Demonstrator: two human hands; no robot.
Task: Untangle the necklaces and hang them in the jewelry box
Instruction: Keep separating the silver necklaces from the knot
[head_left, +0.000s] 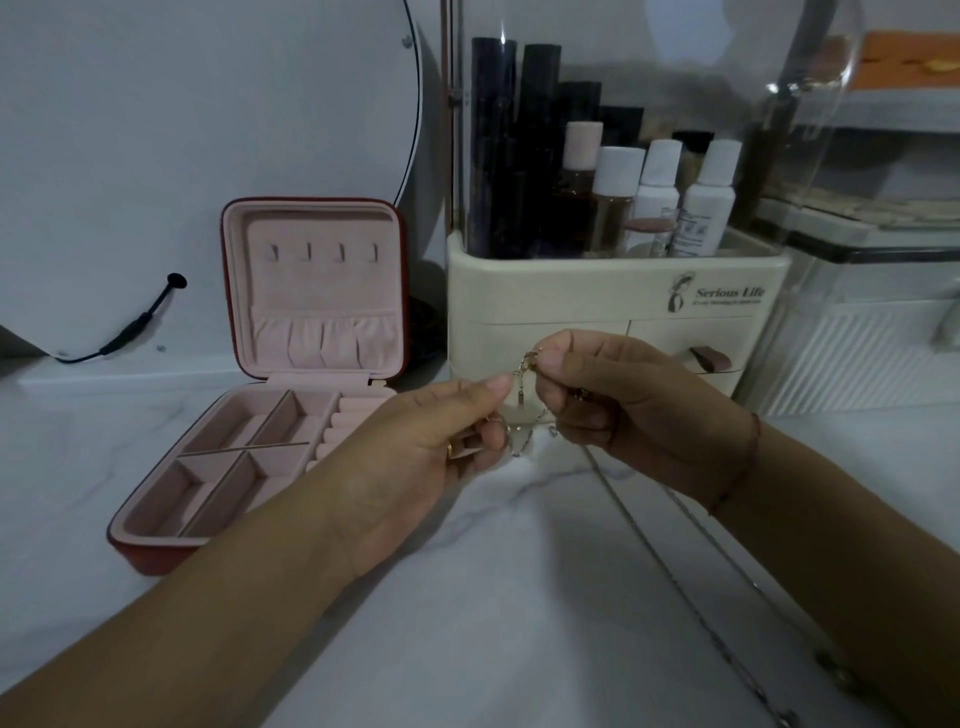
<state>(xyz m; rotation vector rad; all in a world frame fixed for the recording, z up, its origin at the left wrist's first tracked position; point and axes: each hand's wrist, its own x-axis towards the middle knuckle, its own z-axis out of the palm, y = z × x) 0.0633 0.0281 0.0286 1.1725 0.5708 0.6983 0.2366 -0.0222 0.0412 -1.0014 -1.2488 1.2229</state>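
A knot of thin gold necklaces (521, 402) hangs between my two hands above the marble top. My left hand (415, 457) pinches one strand at thumb and forefinger. My right hand (602, 395) pinches the chain's upper end, a clasp showing at its fingertips. Loose chain (675, 587) trails down to the lower right under my right forearm. The jewelry box (270, 415) stands open at the left, red outside and pink inside. Its upright lid (317, 286) has several bare hooks above a gathered pocket. The tray compartments hold nothing.
A cream cosmetics organizer (613, 306) with bottles and a clear cover stands right behind my hands. A round mirror (208, 130) with a black cable (135, 327) leans at the back left. A white ribbed container (857, 358) sits at the right.
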